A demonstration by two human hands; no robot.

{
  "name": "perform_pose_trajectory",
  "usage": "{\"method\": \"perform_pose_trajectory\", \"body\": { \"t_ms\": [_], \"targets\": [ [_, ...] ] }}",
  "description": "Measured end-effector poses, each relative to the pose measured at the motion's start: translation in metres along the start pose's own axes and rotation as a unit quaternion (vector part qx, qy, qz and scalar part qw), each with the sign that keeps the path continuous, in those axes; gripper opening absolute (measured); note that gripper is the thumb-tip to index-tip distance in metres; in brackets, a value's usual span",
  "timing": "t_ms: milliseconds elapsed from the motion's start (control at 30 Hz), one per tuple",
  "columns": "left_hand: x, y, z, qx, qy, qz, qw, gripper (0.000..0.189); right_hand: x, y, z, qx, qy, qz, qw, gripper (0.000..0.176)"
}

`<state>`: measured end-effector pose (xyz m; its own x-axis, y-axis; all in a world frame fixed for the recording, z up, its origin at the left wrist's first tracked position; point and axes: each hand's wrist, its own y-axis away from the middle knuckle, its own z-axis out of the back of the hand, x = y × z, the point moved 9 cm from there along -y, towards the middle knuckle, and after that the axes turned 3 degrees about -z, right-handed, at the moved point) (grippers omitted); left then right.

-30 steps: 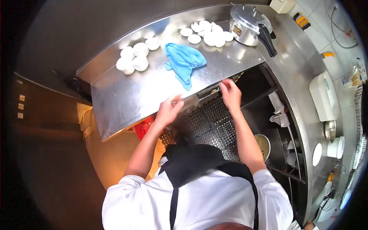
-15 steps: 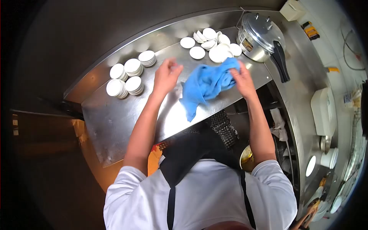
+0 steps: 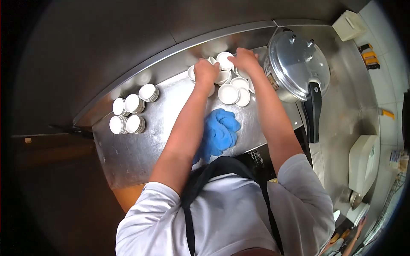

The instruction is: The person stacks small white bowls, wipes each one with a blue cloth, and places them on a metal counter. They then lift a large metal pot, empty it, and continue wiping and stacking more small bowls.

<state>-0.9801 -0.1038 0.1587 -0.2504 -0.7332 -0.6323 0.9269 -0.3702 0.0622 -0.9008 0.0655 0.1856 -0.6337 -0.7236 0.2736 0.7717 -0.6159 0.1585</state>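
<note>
Small white dishes [image 3: 229, 94] lie in a loose, overlapping cluster at the back of the metal counter. My left hand [image 3: 206, 71] reaches into the cluster's left side, its fingers curled at a dish's edge and partly hidden. At the back, my right hand [image 3: 246, 61] has a finger over the rim of an upright-facing dish [image 3: 224, 60]; its other fingertips are hard to see. Between my forearms, a crumpled blue cloth [image 3: 221, 131] lies on the counter, touched by neither hand.
Several neat stacks of white dishes [image 3: 135, 103] stand on the left of the counter [image 3: 164, 106]. A large pressure cooker [image 3: 294, 64] is close on my right, its black handle [image 3: 314, 113] pointing toward me. A white lidded container [image 3: 364, 164] sits farther right.
My right hand has let go of the blue cloth, which now lies on the counter nearer me. Both hands have moved forward to the loose dishes.
</note>
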Motion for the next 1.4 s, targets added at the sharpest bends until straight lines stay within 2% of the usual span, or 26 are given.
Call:
{"method": "perform_pose_trajectory", "body": {
  "t_ms": [67, 100, 200, 300, 400, 433, 500, 600, 700, 767, 833, 900, 967, 1067, 1100, 1167, 1267, 1300, 1333, 1400],
  "targets": [
    [0.000, -0.003, -0.002, -0.031, -0.006, -0.013, 0.999, 0.052, 0.001, -0.021, -0.030, 0.075, -0.008, -0.011, 0.997, 0.039],
    [0.001, -0.004, -0.002, -0.042, 0.003, -0.011, 0.999, 0.042, 0.000, -0.026, -0.049, 0.114, -0.010, -0.017, 0.993, 0.040],
    [0.012, -0.012, -0.006, -0.061, -0.010, -0.032, 0.998, 0.036, 0.003, -0.025, -0.053, 0.023, -0.128, 0.007, 0.991, 0.037],
    [0.024, -0.005, 0.013, -0.078, -0.001, -0.041, 0.996, 0.031, 0.008, -0.023, -0.063, 0.023, -0.226, 0.030, 0.974, 0.028],
    [0.046, 0.005, 0.052, -0.094, 0.032, -0.049, 0.994, 0.030, 0.020, -0.017, -0.049, 0.011, -0.223, 0.099, 0.970, 0.026],
    [0.062, 0.007, 0.060, -0.095, 0.081, -0.035, 0.992, 0.029, 0.021, -0.018, -0.050, 0.007, -0.220, 0.099, 0.971, 0.023],
    [0.096, 0.002, 0.067, -0.096, 0.139, -0.019, 0.985, 0.031, 0.027, -0.012, -0.038, -0.043, -0.178, 0.115, 0.976, 0.022],
    [0.104, 0.009, 0.059, -0.032, 0.205, 0.059, 0.976, 0.032, 0.035, -0.002, -0.021, -0.121, -0.167, 0.103, 0.973, 0.018],
    [0.110, 0.007, 0.051, -0.068, 0.121, 0.023, 0.990, 0.032, 0.048, 0.014, 0.003, -0.185, -0.200, 0.063, 0.960, 0.020],
    [0.103, 0.011, 0.056, -0.079, 0.104, -0.013, 0.991, 0.032, 0.068, 0.019, -0.011, -0.096, -0.240, 0.036, 0.965, 0.023],
    [0.103, 0.014, 0.058, -0.052, 0.119, 0.019, 0.991, 0.036, 0.092, 0.027, -0.032, -0.015, -0.241, 0.034, 0.970, 0.027],
    [0.110, 0.009, 0.046, -0.012, 0.161, 0.060, 0.985, 0.042, 0.113, 0.033, -0.050, -0.024, -0.200, 0.074, 0.977, 0.021],
    [0.130, 0.004, 0.025, 0.040, 0.227, 0.119, 0.966, 0.047, 0.123, 0.033, -0.069, -0.020, -0.166, 0.051, 0.985, 0.028],
    [0.117, 0.017, 0.035, 0.015, 0.175, 0.084, 0.981, 0.049, 0.136, 0.038, -0.074, -0.002, -0.196, 0.061, 0.979, 0.032],
    [0.121, 0.024, 0.036, -0.005, 0.219, 0.087, 0.972, 0.048, 0.139, 0.041, -0.075, 0.010, -0.210, 0.067, 0.975, 0.032],
    [0.130, 0.033, 0.040, -0.047, 0.307, 0.089, 0.946, 0.047, 0.147, 0.054, -0.061, 0.007, -0.253, 0.082, 0.964, 0.030],
    [0.133, 0.049, 0.050, -0.120, 0.554, 0.027, 0.823, 0.039, 0.160, 0.082, -0.050, 0.015, -0.305, 0.106, 0.946, 0.026],
    [0.136, 0.053, 0.045, -0.092, 0.668, 0.032, 0.737, 0.033, 0.166, 0.091, -0.051, 0.015, -0.306, 0.121, 0.944, 0.026],
    [0.136, 0.058, 0.042, -0.036, 0.736, 0.041, 0.675, 0.032, 0.171, 0.099, -0.052, 0.014, -0.307, 0.136, 0.942, 0.026],
    [0.131, 0.078, 0.056, 0.038, 0.785, 0.011, 0.619, 0.044, 0.178, 0.114, -0.060, 0.040, -0.289, 0.154, 0.944, 0.031]
  ]
}}
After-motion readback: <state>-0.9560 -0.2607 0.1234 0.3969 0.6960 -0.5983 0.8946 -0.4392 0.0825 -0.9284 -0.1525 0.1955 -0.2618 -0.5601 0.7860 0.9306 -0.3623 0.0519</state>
